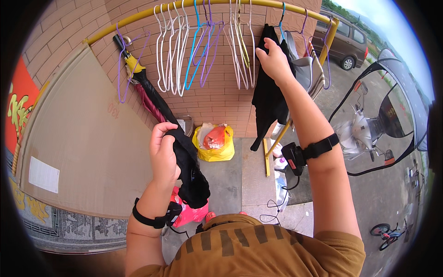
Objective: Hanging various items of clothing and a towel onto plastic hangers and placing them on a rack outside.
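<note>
My left hand (165, 152) grips a black cloth garment (188, 169), which hangs down in a bunch below my fingers. Raised towards the rail, my right hand (275, 64) has its thumb and fingers apart and shows nothing between them. Just behind it, a black garment (263, 86) hangs from a blue hanger (282, 20); whether my hand touches the cloth, I cannot tell. Several white hangers (173, 52), a blue one and purple hangers (207, 52) are on the yellow rail (221, 2) without clothes.
Leaning at the left are umbrellas (152, 93) and a large cardboard sheet (79, 138). A yellow bag (221, 154) and a pink bag (192, 214) stand on the floor. Grey clothing (304, 71) hangs at the rail's right end, near a scooter (360, 128).
</note>
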Demonstrator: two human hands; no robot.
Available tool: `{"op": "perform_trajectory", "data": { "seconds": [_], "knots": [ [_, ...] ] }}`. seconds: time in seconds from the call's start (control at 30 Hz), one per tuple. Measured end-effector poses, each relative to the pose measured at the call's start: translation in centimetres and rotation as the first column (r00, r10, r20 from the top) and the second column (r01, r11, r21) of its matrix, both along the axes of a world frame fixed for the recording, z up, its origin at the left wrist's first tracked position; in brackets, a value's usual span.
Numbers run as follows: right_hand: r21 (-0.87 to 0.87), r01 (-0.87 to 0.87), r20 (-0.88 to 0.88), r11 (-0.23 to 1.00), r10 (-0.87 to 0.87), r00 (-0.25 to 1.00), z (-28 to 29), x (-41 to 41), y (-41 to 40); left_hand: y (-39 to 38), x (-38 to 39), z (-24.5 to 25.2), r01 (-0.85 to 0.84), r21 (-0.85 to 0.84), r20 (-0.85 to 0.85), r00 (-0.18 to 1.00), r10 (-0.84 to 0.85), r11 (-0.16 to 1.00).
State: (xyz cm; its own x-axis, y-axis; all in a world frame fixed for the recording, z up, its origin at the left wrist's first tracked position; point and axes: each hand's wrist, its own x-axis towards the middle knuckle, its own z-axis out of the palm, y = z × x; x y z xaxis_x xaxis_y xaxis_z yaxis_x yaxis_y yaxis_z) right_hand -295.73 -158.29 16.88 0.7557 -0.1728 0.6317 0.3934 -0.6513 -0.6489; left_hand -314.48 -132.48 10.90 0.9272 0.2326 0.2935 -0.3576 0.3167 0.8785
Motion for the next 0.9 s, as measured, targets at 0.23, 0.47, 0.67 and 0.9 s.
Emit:
{"op": "perform_trajectory", "data": {
  "seconds": [0.23,0.47,0.67,0.9],
  "knots": [
    [0.017,0.212,-0.029,0.977,-0.211,0.977,-0.7,4.3,3.1,7.1,0.2,0.5,-0.166,0.028,0.018,0.986,0.165,0.986],
    [0.215,0.042,0.128,0.976,-0.071,0.989,-5.8,-3.7,3.5,8.9,0.2,-0.3,-0.099,0.031,-0.038,0.994,0.1,0.995],
    [0.567,-0.178,-0.129,0.804,0.3,0.945,-12.9,-14.0,1.3,6.7,1.8,0.6,-0.006,0.373,0.04,0.999,-0.01,0.928],
    [0.844,-0.515,0.356,0.151,0.56,0.748,-11.0,-22.0,-1.2,3.1,2.9,-0.7,0.034,0.46,0.031,0.998,-0.054,0.887]
  ]
}}
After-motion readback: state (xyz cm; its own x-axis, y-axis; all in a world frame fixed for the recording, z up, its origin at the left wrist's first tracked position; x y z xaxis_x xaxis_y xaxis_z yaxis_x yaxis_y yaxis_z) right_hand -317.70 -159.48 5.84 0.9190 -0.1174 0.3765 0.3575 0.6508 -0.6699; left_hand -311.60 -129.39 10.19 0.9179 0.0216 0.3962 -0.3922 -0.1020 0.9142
